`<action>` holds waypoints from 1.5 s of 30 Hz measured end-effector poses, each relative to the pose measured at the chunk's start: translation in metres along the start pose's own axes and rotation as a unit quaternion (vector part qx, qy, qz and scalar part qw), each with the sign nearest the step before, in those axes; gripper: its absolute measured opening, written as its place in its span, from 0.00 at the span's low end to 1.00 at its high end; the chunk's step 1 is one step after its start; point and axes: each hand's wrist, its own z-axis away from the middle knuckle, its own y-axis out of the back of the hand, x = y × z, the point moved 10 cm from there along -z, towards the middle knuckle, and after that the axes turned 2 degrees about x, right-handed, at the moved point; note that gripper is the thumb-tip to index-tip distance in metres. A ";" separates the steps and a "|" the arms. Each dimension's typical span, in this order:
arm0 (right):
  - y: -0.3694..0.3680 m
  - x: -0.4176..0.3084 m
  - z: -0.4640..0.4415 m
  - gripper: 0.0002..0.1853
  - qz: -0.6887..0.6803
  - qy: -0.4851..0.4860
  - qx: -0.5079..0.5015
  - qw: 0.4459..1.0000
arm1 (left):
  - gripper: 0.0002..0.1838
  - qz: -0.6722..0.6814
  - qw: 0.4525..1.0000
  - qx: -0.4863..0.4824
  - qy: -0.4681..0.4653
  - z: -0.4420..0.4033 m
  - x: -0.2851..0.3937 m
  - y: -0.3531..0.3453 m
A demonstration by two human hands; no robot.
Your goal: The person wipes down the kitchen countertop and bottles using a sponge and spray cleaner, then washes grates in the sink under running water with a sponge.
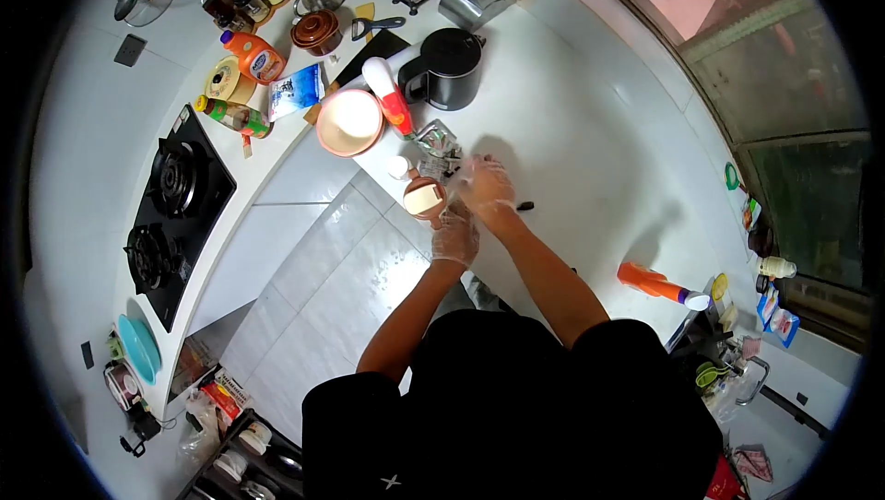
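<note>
My left hand (456,236), in a clear plastic glove, is closed around the lower edge of a brown round item with a cream-coloured top (425,199); its exact kind is unclear. Close beside it is my right hand (487,185), gloved the same way, with fingers curled in; anything inside them is hidden. Just beyond both hands, a crumpled-looking clear object (438,142) rests on the white counter (572,159). A small white round piece (398,167) lies left of it, near the counter edge.
A pink-rimmed bowl (350,122), a red-and-white bottle (387,94) and a black kettle (450,69) stand beyond my hands. An orange bottle (659,285) lies to the right. Further left are a gas hob (175,214) and a peeler (376,26).
</note>
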 end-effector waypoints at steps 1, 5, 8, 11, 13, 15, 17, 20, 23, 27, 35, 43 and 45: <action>0.005 -0.001 0.008 0.20 0.011 0.003 -0.039 0.999 | 0.26 -0.041 0.999 0.002 -0.021 -0.006 -0.005 -0.012; 0.015 0.019 0.031 0.15 -0.004 0.002 -0.041 0.999 | 0.23 -0.247 0.966 -0.022 -0.074 -0.024 -0.008 -0.049; 0.028 0.033 0.038 0.13 -0.023 -0.006 -0.014 1.000 | 0.22 -0.161 0.978 -0.051 -0.125 -0.023 0.019 -0.038; 0.042 0.050 0.043 0.14 -0.055 -0.077 0.004 0.996 | 0.15 0.020 0.999 0.000 -0.030 -0.028 0.021 -0.015; 0.050 0.064 0.052 0.16 -0.075 -0.159 0.024 0.984 | 0.14 0.121 0.991 0.058 -0.014 -0.031 0.020 -0.006; 0.042 0.073 0.052 0.18 -0.111 -0.155 0.039 0.981 | 0.14 0.225 0.967 0.112 -0.024 -0.034 0.019 0.006; 0.012 0.088 0.046 0.18 -0.228 -0.147 0.016 0.962 | 0.13 0.256 0.966 0.046 -0.013 -0.037 0.029 0.009; -0.046 0.101 0.026 0.17 -0.455 -0.130 -0.047 0.880 | 0.14 0.272 0.961 0.033 -0.034 -0.036 0.046 0.026; -0.059 0.108 0.018 0.15 -0.517 -0.156 -0.043 0.841 | 0.22 0.179 0.980 0.026 -0.077 -0.040 0.041 0.011; -0.047 0.118 0.022 0.13 -0.544 -0.203 -0.005 0.814 | 0.33 0.014 0.985 0.168 -0.040 -0.032 0.036 0.031; -0.034 0.142 0.041 0.10 -0.566 -0.244 0.030 0.787 | 0.43 0.006 0.988 0.126 0.084 -0.060 0.038 0.030; -0.025 0.153 0.050 0.11 -0.552 -0.244 0.022 0.797 | 0.44 -0.012 0.985 0.098 0.145 -0.074 0.022 0.018; -0.029 0.155 0.048 0.11 -0.567 -0.247 0.026 0.785 | 0.43 -0.013 0.987 0.101 0.125 -0.075 0.029 0.014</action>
